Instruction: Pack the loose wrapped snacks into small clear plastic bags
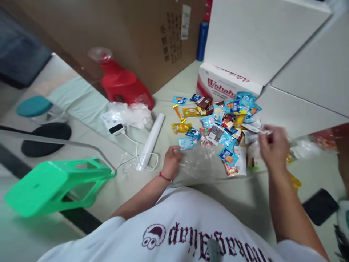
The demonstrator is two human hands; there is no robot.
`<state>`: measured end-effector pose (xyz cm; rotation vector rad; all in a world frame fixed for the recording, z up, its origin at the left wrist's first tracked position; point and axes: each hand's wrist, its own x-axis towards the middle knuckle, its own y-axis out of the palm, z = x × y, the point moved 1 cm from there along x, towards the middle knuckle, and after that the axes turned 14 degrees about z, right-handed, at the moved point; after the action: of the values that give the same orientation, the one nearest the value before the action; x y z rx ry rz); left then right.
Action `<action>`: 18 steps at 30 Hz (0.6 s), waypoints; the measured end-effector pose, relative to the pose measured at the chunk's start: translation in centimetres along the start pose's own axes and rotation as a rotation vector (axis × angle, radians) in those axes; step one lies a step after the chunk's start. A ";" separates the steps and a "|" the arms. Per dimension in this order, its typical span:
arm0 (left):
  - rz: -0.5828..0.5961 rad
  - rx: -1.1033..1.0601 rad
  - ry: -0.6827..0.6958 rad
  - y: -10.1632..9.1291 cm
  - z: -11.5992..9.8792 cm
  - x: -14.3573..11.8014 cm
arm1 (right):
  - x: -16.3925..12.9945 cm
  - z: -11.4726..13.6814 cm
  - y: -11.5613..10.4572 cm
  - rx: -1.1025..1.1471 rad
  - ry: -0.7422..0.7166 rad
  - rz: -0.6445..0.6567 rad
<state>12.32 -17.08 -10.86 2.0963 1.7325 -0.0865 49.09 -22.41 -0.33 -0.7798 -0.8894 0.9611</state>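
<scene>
A: Left hand (171, 162)?
B: Pinching the edge of a crumpled clear plastic bag (200, 163), flat on the pale green floor (240, 196), just beside a light blue snack packet (187, 143).
A: Right hand (273, 147)?
B: Raised over the near right edge of the pile of small colourful snack packets (226, 125), fingers closed on something small and pale; too blurred to tell what.
A: Around the pile?
B: White Wahaha carton (226, 84) right behind it. White paper roll (151, 140) to the left, near a white cable (133, 143). Red plastic stool (122, 84) further back, green plastic stool (54, 185) tipped over at the near left. Black phone (320, 206) at the right.
</scene>
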 end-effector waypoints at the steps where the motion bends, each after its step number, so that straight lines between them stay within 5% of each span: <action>1: -0.004 0.055 -0.004 0.1 0.3 -0.1 | -1.9 2.3 1.9 0.084 -0.109 0.148; 3: -0.018 0.141 0.011 0.1 0.8 -0.8 | -5.8 6.1 6.0 0.216 -0.119 0.374; 5: -0.030 0.260 0.074 0.1 1.1 -2.0 | -8.5 8.3 9.9 0.376 0.068 0.491; 8: 0.005 0.368 0.145 -0.6 1.5 -3.7 | -9.8 9.0 13.5 0.565 0.270 0.534; 14: -0.191 0.572 0.125 -5.1 2.0 -4.7 | -10.7 7.3 12.6 0.671 0.347 0.432; 18: -0.178 1.014 0.342 -5.9 0.7 -6.9 | -12.8 7.3 11.6 0.673 0.388 0.383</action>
<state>5.29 -22.94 -11.01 2.7184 2.3994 -0.8645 34.74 -28.59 -10.76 -0.5238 -0.0480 1.2911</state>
